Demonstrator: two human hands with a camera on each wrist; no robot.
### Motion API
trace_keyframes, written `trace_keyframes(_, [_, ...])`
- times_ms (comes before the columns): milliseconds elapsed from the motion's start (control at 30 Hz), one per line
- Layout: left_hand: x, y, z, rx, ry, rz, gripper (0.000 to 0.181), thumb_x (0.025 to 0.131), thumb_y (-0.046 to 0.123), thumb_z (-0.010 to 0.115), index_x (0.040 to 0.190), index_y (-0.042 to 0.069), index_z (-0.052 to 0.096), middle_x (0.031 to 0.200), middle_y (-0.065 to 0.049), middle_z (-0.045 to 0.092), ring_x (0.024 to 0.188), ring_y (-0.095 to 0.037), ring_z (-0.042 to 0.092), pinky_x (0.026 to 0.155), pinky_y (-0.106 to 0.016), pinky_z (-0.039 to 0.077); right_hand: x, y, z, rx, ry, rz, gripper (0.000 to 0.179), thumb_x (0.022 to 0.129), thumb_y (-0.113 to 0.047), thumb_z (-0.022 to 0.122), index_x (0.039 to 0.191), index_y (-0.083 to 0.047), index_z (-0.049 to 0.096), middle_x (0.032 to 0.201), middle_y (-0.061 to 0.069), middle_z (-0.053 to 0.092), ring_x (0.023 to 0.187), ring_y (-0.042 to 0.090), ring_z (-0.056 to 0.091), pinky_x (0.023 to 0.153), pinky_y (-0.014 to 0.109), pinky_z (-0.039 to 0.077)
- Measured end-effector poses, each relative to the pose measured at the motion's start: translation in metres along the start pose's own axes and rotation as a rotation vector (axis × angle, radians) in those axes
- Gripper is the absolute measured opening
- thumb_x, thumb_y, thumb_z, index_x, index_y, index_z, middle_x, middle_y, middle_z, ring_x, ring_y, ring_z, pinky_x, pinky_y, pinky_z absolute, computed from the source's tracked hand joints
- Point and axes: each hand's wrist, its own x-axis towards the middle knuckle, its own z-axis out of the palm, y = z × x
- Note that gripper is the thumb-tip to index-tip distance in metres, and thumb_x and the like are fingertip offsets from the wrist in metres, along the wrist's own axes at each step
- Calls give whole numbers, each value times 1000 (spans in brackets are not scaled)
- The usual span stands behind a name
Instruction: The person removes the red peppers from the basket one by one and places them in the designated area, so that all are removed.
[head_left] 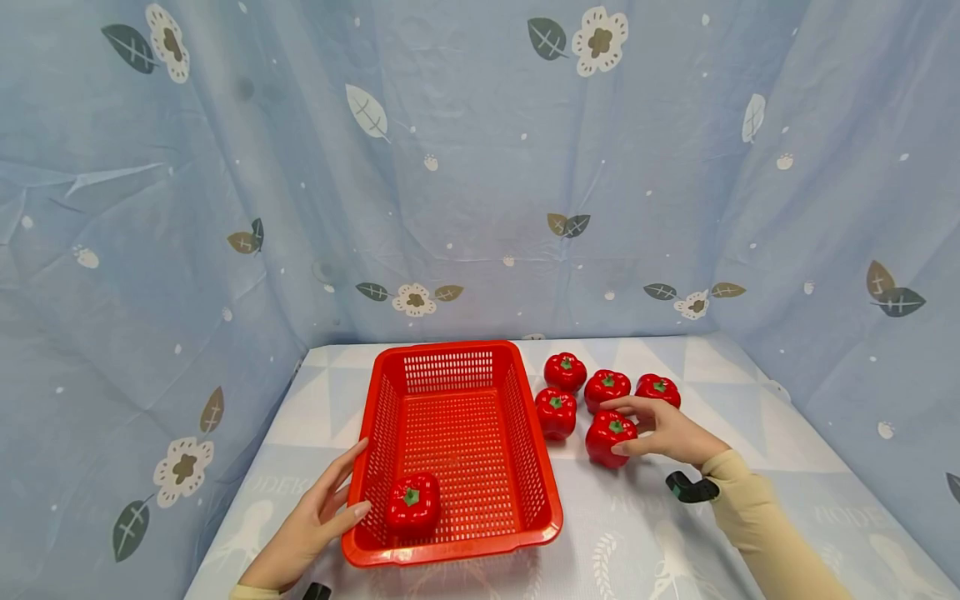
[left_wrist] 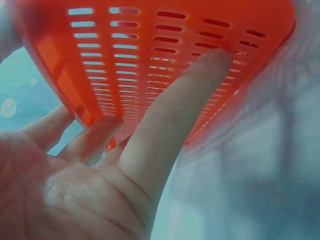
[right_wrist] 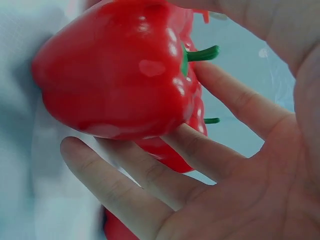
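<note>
My right hand (head_left: 667, 429) reaches round a glossy red bell pepper (head_left: 609, 440) with a green stem, thumb on its near side and fingers behind it. In the right wrist view this bell pepper (right_wrist: 120, 75) sits between the thumb and the spread fingers. At the left side of a red plastic basket (head_left: 453, 546) is my left hand (head_left: 307, 521), thumb and forefinger at the rim. The left wrist view shows extended fingers (left_wrist: 165, 120) against the slotted outer wall. Another bell pepper (head_left: 412, 506) stands inside the basket, in its near left corner.
Right of the basket stand more red bell peppers: one nearest its wall (head_left: 556, 414), one behind it (head_left: 565, 372), one in the middle (head_left: 607, 389) and one partly behind my right hand (head_left: 658, 390). Blue patterned curtains (head_left: 480, 183) enclose the table (head_left: 600, 550).
</note>
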Motion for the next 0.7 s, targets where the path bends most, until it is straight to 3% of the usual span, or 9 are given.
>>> trace_keyframes(233, [-1,2,1,5,8,-3,81,104,21,76,171,31,32,180,-18,19,157,-57,31,99,-51,62,-4,-8,-7,-46,18,-61,63,90,-8,89,145,7,63,139,25,67,125,48,64,96,42,63])
trace_keyframes(533, [-2,3,1,9,7,4,81,104,21,75,172,30,32,179,-19,19,156,-58,30,99,-51,62,-6,-30,-19,-163,18,-24,60,90,-14,88,144,1,65,131,23,69,115,39,70,96,55,63])
trace_keyframes(700, [-2,3,1,9,8,4,81,104,21,76,172,30,32,179,-20,19,156,-58,30,98,-51,62,-4,-43,-23,-164,11,-26,62,91,-16,90,145,-1,65,135,25,67,110,38,73,88,38,66])
